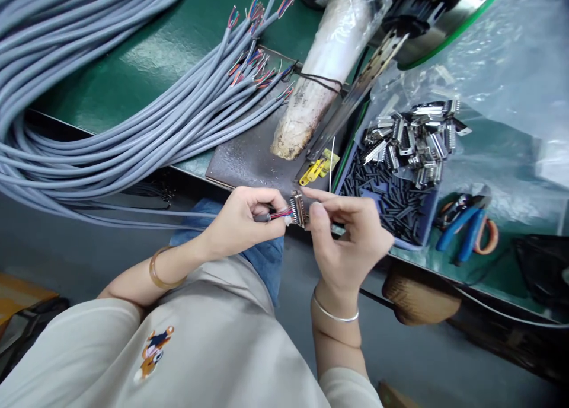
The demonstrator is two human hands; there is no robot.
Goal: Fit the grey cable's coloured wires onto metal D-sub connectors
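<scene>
Over the table's front edge, my left hand (pixel 250 221) is closed around the end of a grey cable (pixel 262 217), whose thin coloured wires fan out past my fingertips. The wires run to the back of a metal D-sub connector (pixel 297 209), where a small white piece also shows. My right hand (pixel 344 227) is on the connector's other side, thumb and index finger curled in a pinch against its edge. Its remaining fingers are bent and partly hidden. How firmly each finger touches the connector is hard to see.
A bundle of grey cables (pixel 178 123) with stripped ends lies left. A plastic-wrapped soldering stand (pixel 315 82) rises from a dark plate (pixel 240 159) with yellow clips (pixel 315 169). Right are a blue tray (pixel 411 239) of black sleeves, several loose connectors (pixel 418 135) and blue-handled cutters (pixel 469 233).
</scene>
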